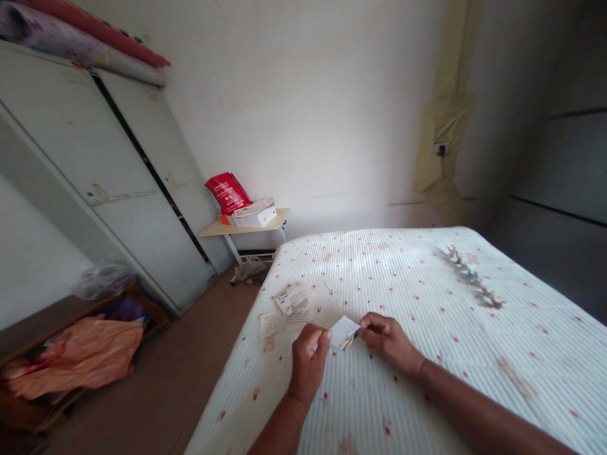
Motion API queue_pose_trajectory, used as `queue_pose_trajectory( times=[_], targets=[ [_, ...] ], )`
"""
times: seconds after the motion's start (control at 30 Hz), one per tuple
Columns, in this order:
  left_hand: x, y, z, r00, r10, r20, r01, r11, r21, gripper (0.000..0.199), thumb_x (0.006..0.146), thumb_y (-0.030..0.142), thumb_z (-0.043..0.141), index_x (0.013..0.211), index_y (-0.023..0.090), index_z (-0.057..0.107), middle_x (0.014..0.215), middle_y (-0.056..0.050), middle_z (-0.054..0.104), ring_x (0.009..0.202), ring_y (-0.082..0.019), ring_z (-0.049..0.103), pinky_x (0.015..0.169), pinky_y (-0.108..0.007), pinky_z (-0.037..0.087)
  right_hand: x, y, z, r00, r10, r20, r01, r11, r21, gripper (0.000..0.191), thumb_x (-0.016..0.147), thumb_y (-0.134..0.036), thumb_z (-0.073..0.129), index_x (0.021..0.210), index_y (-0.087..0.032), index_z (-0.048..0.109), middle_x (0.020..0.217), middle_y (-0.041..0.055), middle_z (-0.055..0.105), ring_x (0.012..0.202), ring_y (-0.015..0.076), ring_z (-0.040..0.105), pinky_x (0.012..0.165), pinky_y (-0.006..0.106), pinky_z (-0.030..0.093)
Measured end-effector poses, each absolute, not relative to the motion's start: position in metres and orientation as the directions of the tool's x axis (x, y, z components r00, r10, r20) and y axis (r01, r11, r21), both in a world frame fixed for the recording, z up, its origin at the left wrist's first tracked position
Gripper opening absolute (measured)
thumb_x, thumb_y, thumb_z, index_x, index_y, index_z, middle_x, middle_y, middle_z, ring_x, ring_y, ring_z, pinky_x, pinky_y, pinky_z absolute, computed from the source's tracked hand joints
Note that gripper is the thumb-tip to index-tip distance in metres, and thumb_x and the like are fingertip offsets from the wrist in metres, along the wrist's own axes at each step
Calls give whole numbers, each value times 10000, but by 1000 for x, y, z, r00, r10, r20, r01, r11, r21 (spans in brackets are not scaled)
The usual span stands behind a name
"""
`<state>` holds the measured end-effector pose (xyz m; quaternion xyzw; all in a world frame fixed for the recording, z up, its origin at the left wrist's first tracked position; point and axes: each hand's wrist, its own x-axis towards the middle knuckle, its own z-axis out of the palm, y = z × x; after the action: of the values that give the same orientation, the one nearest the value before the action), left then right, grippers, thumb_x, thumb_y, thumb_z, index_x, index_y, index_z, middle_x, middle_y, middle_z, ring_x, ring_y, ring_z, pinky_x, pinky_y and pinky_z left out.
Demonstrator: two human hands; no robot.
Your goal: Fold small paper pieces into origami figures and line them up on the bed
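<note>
A small white piece of card or paper (pixel 342 331) is held over the bed, with yellow and dark markings showing along its lower right edge. My left hand (pixel 309 359) pinches its left side between thumb and fingers. At the right edge, the fingers of my right hand (pixel 389 341) close on its corner, partly hiding it. Just beyond my left hand, several printed paper slips (pixel 293 299) lie overlapping on the patterned bed cover (pixel 370 278). Farther off to the right, a row of small white and brownish pieces (pixel 470 276) rests on the cover; their kind is unclear.
Beside the bed's far left corner stands a small table (pixel 215 229) bearing a red bag (pixel 228 193) and a white box (pixel 258 218). A pale cabinet (pixel 123 183) lines the left wall. Orange cloth or plastic (pixel 90 354) lies in a low wooden container at lower left.
</note>
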<state>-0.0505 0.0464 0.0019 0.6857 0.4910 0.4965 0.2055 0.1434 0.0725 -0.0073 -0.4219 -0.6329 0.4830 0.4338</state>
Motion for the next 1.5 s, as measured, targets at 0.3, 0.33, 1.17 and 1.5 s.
queue_pose_trajectory(
  times=[0.3, 0.33, 1.17, 1.5],
  targets=[
    [-22, 36, -5, 45, 977, 208, 32, -209, 977, 454, 747, 346, 589, 1147, 148, 504, 832, -50, 644, 751, -153, 584, 732, -255, 455, 146, 49, 3, -245, 965, -94, -254, -157, -954, 281, 691, -418, 635, 711, -172, 500, 627, -12, 630, 405, 70, 483, 413, 195, 331],
    [-19, 36, -4, 50, 980, 194, 2, -194, 981, 460, 743, 341, 591, 1151, 147, 503, 836, -55, 648, 750, -156, 589, 730, -260, 459, 146, 47, 2, -242, 965, -103, -265, -168, -950, 284, 691, -421, 636, 714, -173, 499, 630, -11, 631, 403, 69, 482, 412, 194, 329],
    [-6, 21, -14, 269, 885, 380, 572, -464, 677, 234, 708, 86, 480, 836, 185, 648, 795, -38, 625, 792, -164, 538, 749, -299, 424, 182, 11, -6, -177, 980, 91, 375, 153, -914, 94, 742, -262, 529, 804, -201, 565, 544, -40, 492, 464, 100, 430, 440, 221, 311],
    [-7, 16, -8, 432, 807, 401, 677, -585, 447, 167, 635, 153, 629, 785, 215, 669, 752, -34, 558, 791, -185, 476, 705, -298, 387, 211, 19, 11, -384, 908, 165, 589, 379, -714, 209, 737, -155, 489, 849, -209, 657, 777, 36, 616, 664, 154, 541, 592, 250, 404]
  ],
)
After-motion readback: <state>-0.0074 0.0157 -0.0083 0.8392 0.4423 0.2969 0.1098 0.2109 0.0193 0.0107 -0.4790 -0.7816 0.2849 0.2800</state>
